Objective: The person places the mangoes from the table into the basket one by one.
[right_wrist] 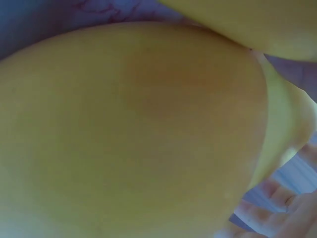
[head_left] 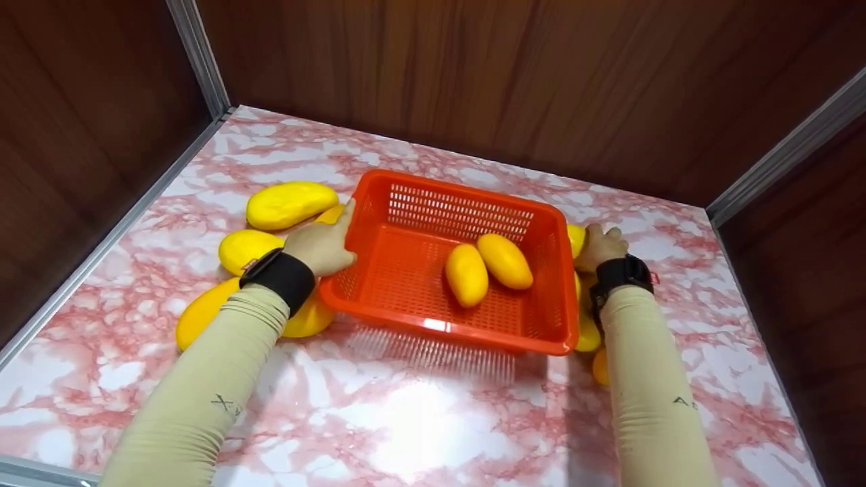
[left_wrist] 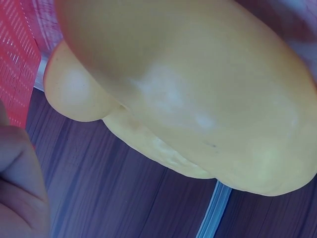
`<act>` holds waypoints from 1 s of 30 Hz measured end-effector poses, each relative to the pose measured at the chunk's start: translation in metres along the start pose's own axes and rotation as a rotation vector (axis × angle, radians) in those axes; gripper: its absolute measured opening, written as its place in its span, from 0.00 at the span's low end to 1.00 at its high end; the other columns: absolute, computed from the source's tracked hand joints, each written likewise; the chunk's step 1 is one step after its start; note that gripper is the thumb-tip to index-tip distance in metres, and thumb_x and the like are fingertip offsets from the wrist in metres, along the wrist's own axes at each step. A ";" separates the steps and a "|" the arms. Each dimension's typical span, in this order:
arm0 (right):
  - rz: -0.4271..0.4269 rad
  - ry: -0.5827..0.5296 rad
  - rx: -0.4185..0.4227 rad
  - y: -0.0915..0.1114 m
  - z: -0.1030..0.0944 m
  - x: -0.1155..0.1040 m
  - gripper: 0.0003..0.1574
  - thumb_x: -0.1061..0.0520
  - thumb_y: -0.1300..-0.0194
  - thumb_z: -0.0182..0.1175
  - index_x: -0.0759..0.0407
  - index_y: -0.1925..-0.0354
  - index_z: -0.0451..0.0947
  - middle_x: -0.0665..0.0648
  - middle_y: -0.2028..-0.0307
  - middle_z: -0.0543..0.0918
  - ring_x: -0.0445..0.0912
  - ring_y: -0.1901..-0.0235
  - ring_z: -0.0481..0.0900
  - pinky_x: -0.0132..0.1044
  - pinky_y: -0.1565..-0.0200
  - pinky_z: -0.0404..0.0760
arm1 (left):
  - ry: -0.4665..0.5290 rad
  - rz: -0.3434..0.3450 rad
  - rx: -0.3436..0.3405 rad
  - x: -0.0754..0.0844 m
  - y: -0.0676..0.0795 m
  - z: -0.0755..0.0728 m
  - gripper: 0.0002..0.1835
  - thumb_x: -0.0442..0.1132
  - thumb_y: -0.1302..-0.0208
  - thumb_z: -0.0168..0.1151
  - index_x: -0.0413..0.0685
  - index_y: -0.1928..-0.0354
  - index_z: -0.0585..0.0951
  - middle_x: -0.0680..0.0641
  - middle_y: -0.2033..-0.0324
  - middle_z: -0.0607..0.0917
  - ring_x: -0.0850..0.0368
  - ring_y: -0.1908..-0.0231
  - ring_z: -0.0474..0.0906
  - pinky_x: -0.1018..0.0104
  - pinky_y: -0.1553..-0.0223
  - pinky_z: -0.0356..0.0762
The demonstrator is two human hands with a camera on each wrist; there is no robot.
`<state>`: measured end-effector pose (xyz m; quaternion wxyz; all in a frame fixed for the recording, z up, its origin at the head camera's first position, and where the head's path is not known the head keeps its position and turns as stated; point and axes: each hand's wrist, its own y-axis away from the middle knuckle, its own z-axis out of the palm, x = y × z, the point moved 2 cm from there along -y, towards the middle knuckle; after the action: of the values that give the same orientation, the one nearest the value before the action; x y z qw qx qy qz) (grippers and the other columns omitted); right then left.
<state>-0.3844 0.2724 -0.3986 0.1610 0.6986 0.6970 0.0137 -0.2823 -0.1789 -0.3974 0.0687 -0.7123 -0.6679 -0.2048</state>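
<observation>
A red-orange plastic basket [head_left: 419, 270] with slotted walls stands mid-table, with two yellow mangoes, one mango [head_left: 467, 275] beside another mango [head_left: 506, 261], in its right half. My left hand [head_left: 318, 247] grips the basket's left rim; in the left wrist view its curled fingers [left_wrist: 17, 178] lie by the red wall. Right of the basket, my right hand [head_left: 603, 247] holds a yellow mango [head_left: 576, 238], its fingers bent against it. The right wrist view shows fingers [right_wrist: 277, 213] beside yellow fruit, largely hidden behind a large close mango [right_wrist: 129, 129].
Several mangoes lie left of the basket, among them a long yellow mango [head_left: 291, 204] and an orange-yellow mango [head_left: 206, 314]. More sit under the right forearm, including a mango [head_left: 587, 335]. Brown wood-grain walls [head_left: 473, 81] enclose the marbled pink-and-white table [head_left: 304, 419].
</observation>
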 end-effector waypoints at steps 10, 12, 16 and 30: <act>-0.079 -0.024 0.026 -0.007 0.003 0.007 0.54 0.45 0.49 0.66 0.73 0.35 0.55 0.81 0.46 0.71 0.73 0.47 0.72 0.63 0.44 0.70 | -0.015 -0.004 -0.010 0.000 -0.001 0.001 0.50 0.46 0.39 0.56 0.54 0.20 0.39 0.44 0.74 0.77 0.45 0.71 0.76 0.58 0.66 0.70; -0.077 -0.032 0.033 -0.004 0.001 0.005 0.57 0.44 0.49 0.67 0.71 0.32 0.53 0.81 0.43 0.69 0.73 0.44 0.70 0.64 0.41 0.69 | -0.012 -0.006 -0.010 0.000 0.000 0.001 0.50 0.46 0.39 0.56 0.55 0.20 0.39 0.44 0.73 0.77 0.45 0.71 0.76 0.58 0.66 0.70; -0.036 -0.037 0.053 0.004 -0.005 -0.001 0.62 0.43 0.47 0.66 0.66 0.26 0.48 0.83 0.37 0.61 0.77 0.41 0.65 0.67 0.39 0.65 | -0.010 -0.010 -0.014 0.000 0.000 0.000 0.50 0.46 0.38 0.56 0.55 0.20 0.38 0.44 0.73 0.76 0.45 0.72 0.76 0.59 0.66 0.69; 0.080 -0.182 0.206 0.009 -0.020 0.000 0.60 0.44 0.43 0.67 0.53 0.22 0.45 0.77 0.35 0.54 0.74 0.39 0.58 0.72 0.41 0.63 | 0.005 -0.013 -0.014 -0.001 0.000 0.000 0.51 0.46 0.38 0.56 0.56 0.20 0.38 0.41 0.70 0.79 0.44 0.68 0.77 0.56 0.63 0.71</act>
<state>-0.3806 0.2770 -0.3772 0.1503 0.7371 0.6488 -0.1147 -0.2821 -0.1794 -0.3975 0.0640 -0.7079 -0.6707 -0.2119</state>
